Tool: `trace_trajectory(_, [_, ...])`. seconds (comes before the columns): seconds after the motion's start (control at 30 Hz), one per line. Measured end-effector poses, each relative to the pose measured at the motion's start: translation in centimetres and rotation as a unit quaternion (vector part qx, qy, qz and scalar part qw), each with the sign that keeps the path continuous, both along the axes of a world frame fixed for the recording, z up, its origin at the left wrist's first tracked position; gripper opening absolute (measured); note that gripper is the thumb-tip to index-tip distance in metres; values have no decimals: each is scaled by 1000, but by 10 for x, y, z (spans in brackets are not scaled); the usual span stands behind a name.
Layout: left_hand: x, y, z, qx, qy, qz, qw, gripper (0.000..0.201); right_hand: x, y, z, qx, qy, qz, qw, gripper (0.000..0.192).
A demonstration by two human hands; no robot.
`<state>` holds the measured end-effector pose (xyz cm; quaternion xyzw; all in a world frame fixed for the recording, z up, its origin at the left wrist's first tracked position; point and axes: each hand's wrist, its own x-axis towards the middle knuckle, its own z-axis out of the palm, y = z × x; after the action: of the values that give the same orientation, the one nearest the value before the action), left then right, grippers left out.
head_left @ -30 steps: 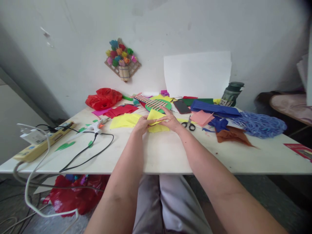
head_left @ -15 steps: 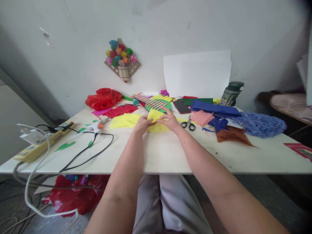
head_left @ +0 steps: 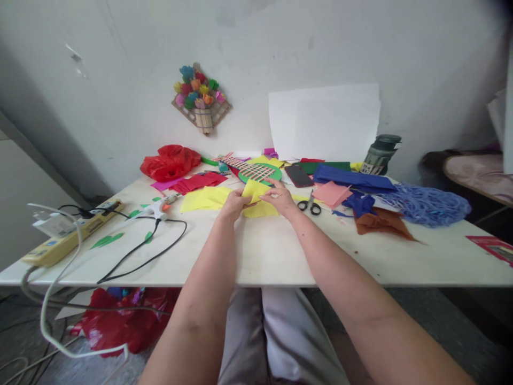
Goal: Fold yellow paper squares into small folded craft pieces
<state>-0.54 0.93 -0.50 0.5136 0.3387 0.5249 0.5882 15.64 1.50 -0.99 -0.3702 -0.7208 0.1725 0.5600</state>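
Near the middle of the table, a piece of yellow crepe paper (head_left: 255,189) is pinched between my two hands. My left hand (head_left: 235,205) grips its left edge, thumb on top. The thumb and forefinger of my right hand (head_left: 280,199) close on its right side, the other fingers loosely extended. More yellow paper (head_left: 262,210) lies beneath, and another yellow sheet (head_left: 206,198) spreads out to the left. Just beyond my hands rests a green round-ended piece (head_left: 270,172) with a lattice of striped sticks (head_left: 252,168). Black-handled scissors (head_left: 310,206) lie right of my right hand.
A glue gun (head_left: 156,207) with its black cord and a yellow power strip (head_left: 76,235) occupy the left side. To the right are a phone (head_left: 298,175), pink paper (head_left: 332,194), a blue folded sheet (head_left: 352,178), blue yarn (head_left: 428,205) and a dark bottle (head_left: 380,155).
The fingers of my right hand have drawn in slightly on the yellow paper's right side. My left hand stays nearly in place.
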Motion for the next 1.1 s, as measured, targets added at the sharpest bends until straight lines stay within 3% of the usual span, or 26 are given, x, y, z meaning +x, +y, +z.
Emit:
trace_trajectory(0.6, [2,-8,9,-5,-20,-8,1000,30,-2,-2,1,-22,3,-12,1000,11])
trace_trajectory(0.8, [0,-5,6,26,39,-19,999,39,-2,0,0,-22,6,-11,1000,12])
trace_trajectory(1.1, [-1,-1,4,29,27,30,999,40,-1,0,0,-51,40,20,998,11])
